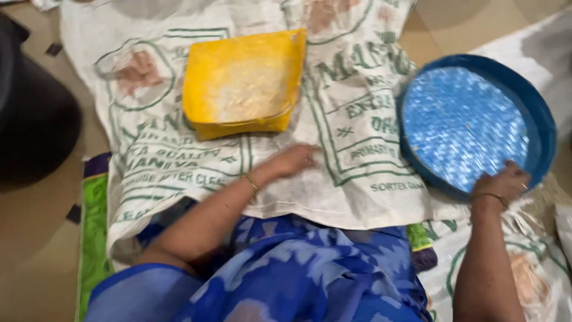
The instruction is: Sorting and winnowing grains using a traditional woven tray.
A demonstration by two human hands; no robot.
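The picture is a bit blurry, so small things are hard to see. A big dark round shape (30, 113) at the left edge is cut off, and I cannot tell what it is. The person's blue patterned clothes (286, 280) fill the bottom middle and hide the near edge of the white sack (357, 179).

The white sack lies flat across the middle of the frame. It has green printed letters, green frames and faded reddish pictures. There is bare sack between the two hands. Tan floor shows in the upper right and lower left corners. A green cloth (92, 232) peeks out at the lower left.

A yellow package (241, 83) sits on the sack in the upper middle. It is flat and squarish, with a pale dusty patch on top.

The left hand (295, 160) rests flat on the sack, just below the yellow package, fingers close together and not holding anything.

The blue round sieve (476, 122) is on the right. The right hand (506, 182) grips its lower rim, fingers curled over the edge.
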